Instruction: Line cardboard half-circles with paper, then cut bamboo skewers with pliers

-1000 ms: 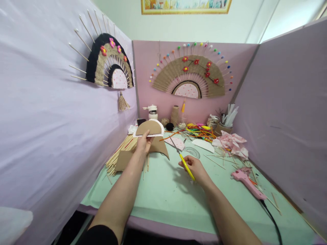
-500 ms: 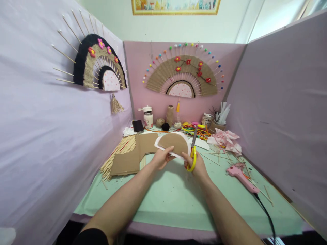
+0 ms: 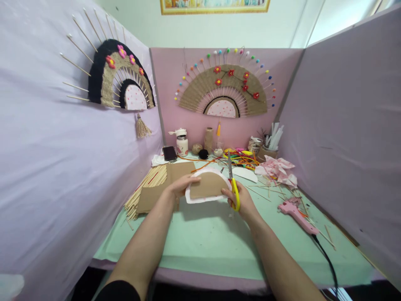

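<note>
The left hand [image 3: 183,185] grips the card [image 3: 208,185], a brown half-disc on a white sheet, at its left edge; the right hand [image 3: 239,198] pinches its lower right corner and also holds the scissors [image 3: 234,194], blades upward. The fingers beneath the card are hidden (so is whatever the sheet's underside carries), and the picture [image 3: 214,6] is cut off at the top. The card is above the counter [image 3: 209,246], whose front part lies open between the forearms, with the glue gun [image 3: 297,217] near the right edge.

Green-covered table [image 3: 200,242], cardboard pieces [image 3: 150,198], thin wooden sticks [image 3: 145,188], pink glue gun [image 3: 297,217], crumpled pink-and-white material [image 3: 277,170]
</note>
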### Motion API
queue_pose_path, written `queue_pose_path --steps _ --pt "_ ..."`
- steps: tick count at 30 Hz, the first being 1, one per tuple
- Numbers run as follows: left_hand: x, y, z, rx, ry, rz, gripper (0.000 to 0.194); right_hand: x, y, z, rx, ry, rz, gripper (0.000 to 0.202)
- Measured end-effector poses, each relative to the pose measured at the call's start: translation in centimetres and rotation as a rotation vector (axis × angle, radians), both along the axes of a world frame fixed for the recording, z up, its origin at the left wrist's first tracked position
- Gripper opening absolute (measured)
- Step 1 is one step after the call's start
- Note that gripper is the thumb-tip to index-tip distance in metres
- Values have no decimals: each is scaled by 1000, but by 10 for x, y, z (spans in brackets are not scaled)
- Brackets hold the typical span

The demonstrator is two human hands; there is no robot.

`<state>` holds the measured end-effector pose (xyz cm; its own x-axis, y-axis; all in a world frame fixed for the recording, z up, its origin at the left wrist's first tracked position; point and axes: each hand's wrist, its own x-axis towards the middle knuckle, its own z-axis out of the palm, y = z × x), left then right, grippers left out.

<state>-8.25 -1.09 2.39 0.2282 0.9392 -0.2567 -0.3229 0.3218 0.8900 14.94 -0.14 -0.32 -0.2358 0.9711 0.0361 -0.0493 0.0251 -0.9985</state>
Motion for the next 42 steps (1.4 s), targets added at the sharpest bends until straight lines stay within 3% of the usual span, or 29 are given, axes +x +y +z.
queue_pose_path --steps 4,6,10,13,20,26,42 --pt "-3 0 1 52 59 -62 29 -1 -2 2 -2 31 -39 45" --pt "-5 5 2 77 1 67 26 0 -1 3 11 61 -66 45" --pt "-5 18 4 213 -234 484 30 -1 1 0 -9 1 0 48" --pt "-2 22 6 269 -376 587 36 -5 -1 -6 -81 -125 91 47" --pt "8 20 11 259 -504 668 39 -12 -19 -1 -91 -284 223 38" --pt "9 23 9 257 -573 736 41 -13 -22 2 -94 -329 224 37" --pt "5 28 2 251 -581 720 44 -13 -23 2 -55 -358 225 37"
